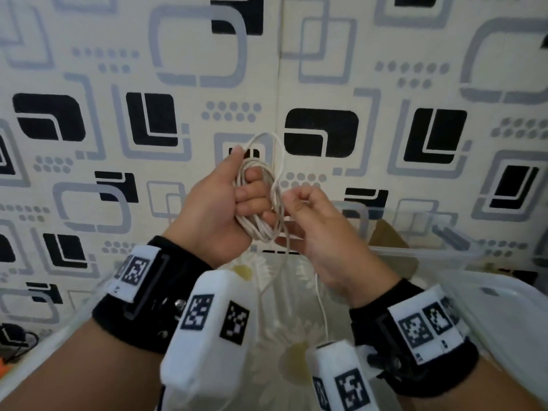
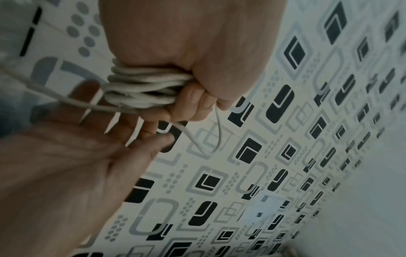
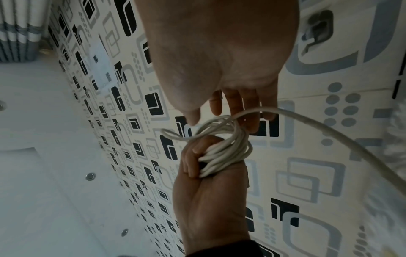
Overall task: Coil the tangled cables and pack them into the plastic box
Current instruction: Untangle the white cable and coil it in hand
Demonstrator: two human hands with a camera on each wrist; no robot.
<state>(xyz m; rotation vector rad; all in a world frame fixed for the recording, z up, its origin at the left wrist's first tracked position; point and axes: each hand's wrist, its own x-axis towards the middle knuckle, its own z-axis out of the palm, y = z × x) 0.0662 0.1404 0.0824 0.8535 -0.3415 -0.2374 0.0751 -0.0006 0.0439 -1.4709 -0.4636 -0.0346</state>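
Observation:
My left hand point(image 1: 246, 188) is raised in front of the patterned wall and grips a coil of white cable point(image 1: 261, 203) with several loops in its fist. In the left wrist view the coil point(image 2: 140, 88) bulges out of the curled fingers point(image 2: 193, 104). Just to the right, my right hand point(image 1: 296, 203) holds the loose strand, which crosses its fingers point(image 3: 237, 104). From there the strand point(image 3: 329, 133) runs off, and its tail point(image 1: 323, 307) hangs down between my wrists. The clear plastic box point(image 1: 421, 250) stands open behind my right hand.
A second clear plastic piece point(image 1: 504, 307) lies at the right, near my right wrist. A cloth with a flower print point(image 1: 284, 336) covers the surface below my hands. Dark cables point(image 1: 14, 336) lie at the far left edge. A white wall plate point(image 2: 263, 208) sits on the patterned wall.

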